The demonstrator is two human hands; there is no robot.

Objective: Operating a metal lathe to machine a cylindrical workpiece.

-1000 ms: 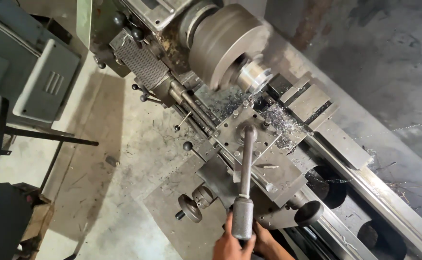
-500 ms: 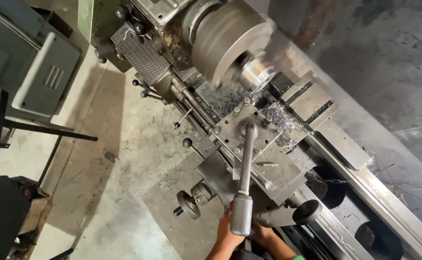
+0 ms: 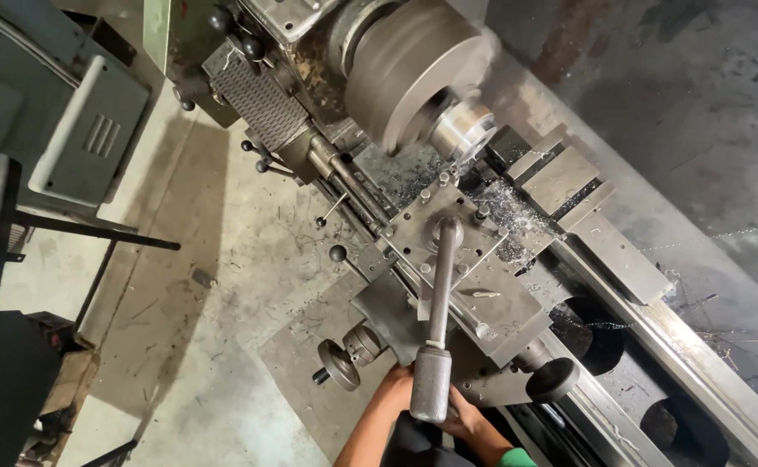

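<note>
Two hands sit at the bottom edge of the head view, below a long steel handle [image 3: 441,285] that rises from the tool post [image 3: 448,227] of a lathe [image 3: 569,259]. Its shaft is slim and grey, ending nearest the camera in a thick dark cylinder that hides much of both hands. The left hand [image 3: 394,391] lies just left of that thick end and the right hand [image 3: 463,417] just under and right of it; whether either grip is closed on anything I cannot tell, since the handle end covers the fingers.

Up the bed, the big round chuck [image 3: 414,73] is blurred, with a shiny metal workpiece [image 3: 464,131] at its face. Bright shavings [image 3: 517,216] lie scattered beside the tool post. A small handwheel [image 3: 337,363] sticks out near the left hand. Grey concrete floor [image 3: 215,285] spreads to the left, beside a grey-green cabinet [image 3: 85,143].
</note>
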